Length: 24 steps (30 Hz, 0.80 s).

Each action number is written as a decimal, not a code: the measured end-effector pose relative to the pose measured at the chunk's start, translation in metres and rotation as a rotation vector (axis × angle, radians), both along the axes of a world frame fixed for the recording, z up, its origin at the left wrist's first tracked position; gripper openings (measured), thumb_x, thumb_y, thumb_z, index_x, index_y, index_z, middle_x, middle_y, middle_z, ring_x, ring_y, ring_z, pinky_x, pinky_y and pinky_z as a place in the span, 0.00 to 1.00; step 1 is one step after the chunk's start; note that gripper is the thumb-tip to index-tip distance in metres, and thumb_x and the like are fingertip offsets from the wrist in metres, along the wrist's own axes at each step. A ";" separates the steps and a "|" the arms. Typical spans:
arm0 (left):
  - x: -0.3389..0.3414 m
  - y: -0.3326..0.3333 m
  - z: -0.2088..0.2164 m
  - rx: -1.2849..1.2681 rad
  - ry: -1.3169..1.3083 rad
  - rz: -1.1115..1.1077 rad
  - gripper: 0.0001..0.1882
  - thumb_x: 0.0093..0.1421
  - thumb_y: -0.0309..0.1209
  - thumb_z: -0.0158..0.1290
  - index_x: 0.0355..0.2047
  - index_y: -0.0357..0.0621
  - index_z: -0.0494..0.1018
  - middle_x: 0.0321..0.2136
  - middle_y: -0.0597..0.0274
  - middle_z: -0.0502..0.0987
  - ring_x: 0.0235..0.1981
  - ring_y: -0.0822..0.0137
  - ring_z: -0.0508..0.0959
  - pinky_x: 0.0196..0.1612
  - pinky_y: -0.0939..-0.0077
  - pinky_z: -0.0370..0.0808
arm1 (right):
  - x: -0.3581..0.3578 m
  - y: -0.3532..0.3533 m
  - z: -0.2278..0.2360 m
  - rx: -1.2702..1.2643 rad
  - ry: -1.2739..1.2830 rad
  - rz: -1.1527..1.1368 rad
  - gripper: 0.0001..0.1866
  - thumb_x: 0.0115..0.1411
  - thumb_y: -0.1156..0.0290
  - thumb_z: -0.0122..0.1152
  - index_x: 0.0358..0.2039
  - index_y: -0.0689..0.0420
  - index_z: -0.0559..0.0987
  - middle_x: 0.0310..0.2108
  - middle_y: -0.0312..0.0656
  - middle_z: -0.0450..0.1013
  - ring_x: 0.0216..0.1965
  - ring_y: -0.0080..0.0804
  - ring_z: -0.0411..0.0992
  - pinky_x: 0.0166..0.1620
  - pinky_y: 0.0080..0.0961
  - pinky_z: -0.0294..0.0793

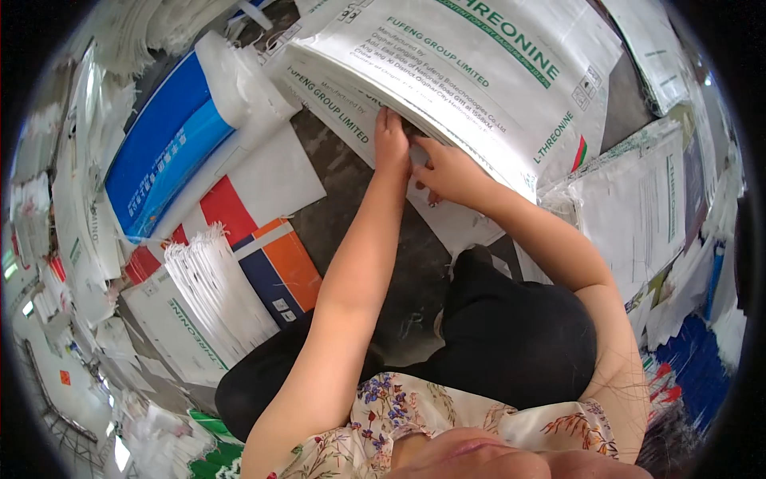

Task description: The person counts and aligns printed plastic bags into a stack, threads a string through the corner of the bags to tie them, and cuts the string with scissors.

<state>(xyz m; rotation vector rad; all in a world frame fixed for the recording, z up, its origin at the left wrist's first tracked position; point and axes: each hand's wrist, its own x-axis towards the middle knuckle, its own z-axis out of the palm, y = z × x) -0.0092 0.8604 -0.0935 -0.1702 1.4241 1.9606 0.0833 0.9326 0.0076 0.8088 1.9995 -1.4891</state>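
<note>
The stack of white printed sacks (479, 72) lies ahead of both hands and extends to the right; its near edge slopes from upper left to lower right. The left hand (391, 145), fingers straight and close together, meets that edge. The right hand (448, 174) is just beside it, index finger extended, other fingers bent. Whether either pinches a layer cannot be told. Nearer hand: left, by its fingertips.
</note>
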 end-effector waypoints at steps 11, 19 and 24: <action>0.016 0.019 0.029 0.250 0.015 -0.232 0.38 0.68 0.45 0.47 0.70 0.49 0.42 0.65 0.53 0.55 0.63 0.58 0.62 0.53 0.62 0.74 | 0.008 0.065 -0.021 0.753 0.191 0.100 0.29 0.56 0.56 0.64 0.56 0.55 0.71 0.40 0.57 0.76 0.44 0.52 0.75 0.46 0.42 0.73; 0.012 0.021 0.029 0.266 -0.016 -0.207 0.34 0.69 0.36 0.46 0.70 0.49 0.44 0.65 0.55 0.55 0.63 0.62 0.62 0.51 0.64 0.77 | 0.009 0.091 -0.023 0.448 0.136 0.038 0.29 0.58 0.48 0.63 0.53 0.56 0.76 0.43 0.53 0.78 0.44 0.44 0.77 0.47 0.37 0.74; 0.015 0.014 0.016 0.297 -0.064 -0.171 0.27 0.69 0.35 0.43 0.67 0.45 0.53 0.58 0.56 0.64 0.57 0.64 0.69 0.49 0.66 0.78 | 0.004 0.095 -0.022 0.360 0.057 0.007 0.29 0.59 0.48 0.63 0.53 0.56 0.77 0.42 0.52 0.78 0.43 0.39 0.77 0.47 0.34 0.74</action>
